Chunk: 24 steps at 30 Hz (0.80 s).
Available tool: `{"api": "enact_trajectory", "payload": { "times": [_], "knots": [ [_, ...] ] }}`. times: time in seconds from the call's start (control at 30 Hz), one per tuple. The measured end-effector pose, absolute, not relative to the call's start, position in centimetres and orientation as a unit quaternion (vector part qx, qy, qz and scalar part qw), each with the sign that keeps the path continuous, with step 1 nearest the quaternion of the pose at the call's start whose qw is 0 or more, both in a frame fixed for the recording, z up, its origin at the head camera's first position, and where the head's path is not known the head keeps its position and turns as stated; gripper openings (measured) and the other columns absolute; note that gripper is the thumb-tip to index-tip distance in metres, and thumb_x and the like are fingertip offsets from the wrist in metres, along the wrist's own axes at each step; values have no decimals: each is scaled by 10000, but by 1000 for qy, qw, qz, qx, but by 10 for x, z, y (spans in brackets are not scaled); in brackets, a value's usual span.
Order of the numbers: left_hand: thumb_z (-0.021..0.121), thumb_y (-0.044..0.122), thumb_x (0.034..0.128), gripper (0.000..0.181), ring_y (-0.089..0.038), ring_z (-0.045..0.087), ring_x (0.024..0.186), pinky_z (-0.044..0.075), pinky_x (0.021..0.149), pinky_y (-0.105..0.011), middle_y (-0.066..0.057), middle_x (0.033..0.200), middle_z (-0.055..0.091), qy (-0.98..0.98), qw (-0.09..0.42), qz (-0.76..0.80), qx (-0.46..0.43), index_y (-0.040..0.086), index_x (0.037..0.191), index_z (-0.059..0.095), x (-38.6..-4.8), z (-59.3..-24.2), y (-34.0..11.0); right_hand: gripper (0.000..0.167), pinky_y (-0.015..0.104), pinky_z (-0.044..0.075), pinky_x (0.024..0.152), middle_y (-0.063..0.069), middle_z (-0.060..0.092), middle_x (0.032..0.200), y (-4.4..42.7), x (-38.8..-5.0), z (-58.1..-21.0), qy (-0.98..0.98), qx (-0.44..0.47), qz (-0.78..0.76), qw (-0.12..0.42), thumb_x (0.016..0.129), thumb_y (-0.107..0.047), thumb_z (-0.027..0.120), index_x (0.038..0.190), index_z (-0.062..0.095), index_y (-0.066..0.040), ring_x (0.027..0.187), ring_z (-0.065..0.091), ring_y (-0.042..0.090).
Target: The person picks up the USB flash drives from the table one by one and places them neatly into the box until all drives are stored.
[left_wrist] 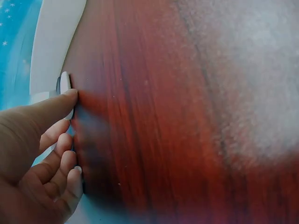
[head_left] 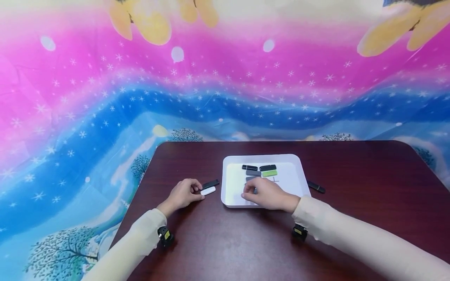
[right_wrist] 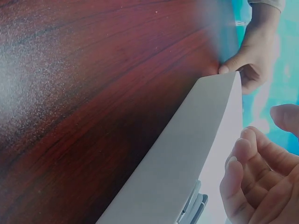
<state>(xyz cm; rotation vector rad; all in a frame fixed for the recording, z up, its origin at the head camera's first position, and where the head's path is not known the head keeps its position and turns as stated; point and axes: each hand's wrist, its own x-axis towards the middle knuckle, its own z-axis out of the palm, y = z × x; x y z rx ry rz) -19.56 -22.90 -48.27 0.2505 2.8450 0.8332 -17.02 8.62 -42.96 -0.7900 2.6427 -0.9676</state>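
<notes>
My left hand point(head_left: 183, 194) is on the table left of the tray, thumb and index finger at the near end of a white USB stick point(head_left: 208, 191). In the left wrist view the thumb presses the side of this white stick point(left_wrist: 66, 84); the index finger is mostly hidden behind it. A black USB stick point(head_left: 211, 184) lies just beyond. My right hand point(head_left: 268, 194) hovers over the white tray point(head_left: 230, 195), fingers loosely bent with a gap to the thumb and nothing seen between them. It hides part of the tray's contents.
Inside the tray lie black sticks point(head_left: 268, 168), a grey one point(head_left: 253, 173), a green one point(head_left: 270, 173) and other small pieces, partly covered. Another black stick point(head_left: 316, 186) lies against the tray's right side. A patterned cloth point(head_left: 225, 78) hangs behind the dark wooden table point(head_left: 369, 175).
</notes>
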Motion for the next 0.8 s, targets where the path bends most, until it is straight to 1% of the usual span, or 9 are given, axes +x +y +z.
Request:
{"api": "enact_trajectory", "payload": {
  "times": [0.3, 0.57, 0.8],
  "knots": [
    [876, 142, 766, 195, -128, 524, 801, 420, 746, -273, 8, 882, 646, 937, 66, 334, 82, 162, 896, 732, -194, -490, -230, 124, 243, 452, 678, -80, 662, 759, 84, -169, -428, 898, -271, -328, 109, 944, -235, 694, 862, 728, -148, 696, 556, 74],
    [858, 119, 782, 187, -146, 550, 854, 446, 792, -301, -20, 945, 672, 931, 54, 354, 66, 143, 943, 766, -191, -495, -228, 120, 243, 457, 690, -82, 660, 767, 83, -170, -429, 901, -270, -323, 101, 939, -242, 698, 878, 734, -146, 706, 546, 45],
    [845, 116, 796, 141, -127, 574, 836, 466, 767, -287, -19, 941, 683, 930, 48, 361, 60, 130, 925, 789, -191, -496, -228, 121, 242, 464, 708, -85, 659, 776, 78, -171, -429, 901, -277, -318, 98, 939, -251, 701, 893, 735, -144, 719, 545, 39]
  ]
}}
